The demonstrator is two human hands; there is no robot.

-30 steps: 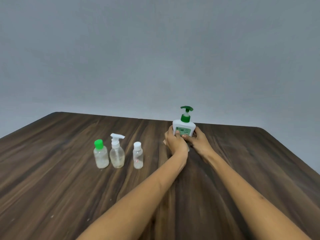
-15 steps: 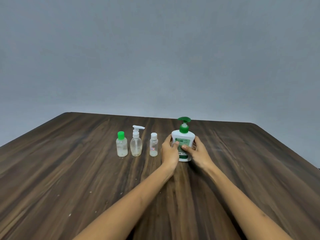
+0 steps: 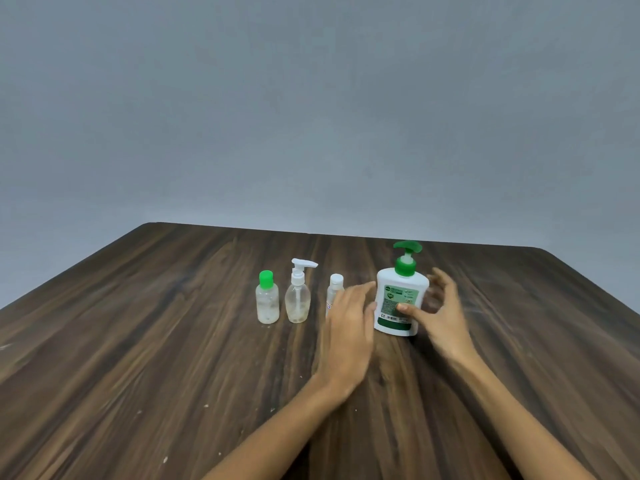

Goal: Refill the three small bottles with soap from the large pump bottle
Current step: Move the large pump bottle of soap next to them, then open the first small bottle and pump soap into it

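The large white pump bottle (image 3: 401, 287) with a green pump stands upright on the wooden table (image 3: 156, 341), right of centre. My left hand (image 3: 346, 327) is at its left side, fingers stretched out and blurred, loose from the bottle. My right hand (image 3: 445, 315) is at its right side with the fingers spread apart and only the thumb tip on the label. To the left stand three small clear bottles in a row: a green-capped one (image 3: 267, 304), a white pump one (image 3: 297, 303), and a white-capped one (image 3: 335, 284) partly hidden behind my left hand.
A plain grey wall rises behind the table's far edge (image 3: 346, 233). The table's right corner is rounded. Bare wood lies in front of the bottles and on both sides of my forearms.
Both hands gripped the large bottle earlier; now their fingers have opened and come away from its sides. The view has shifted, so the bottles sit nearer the centre.
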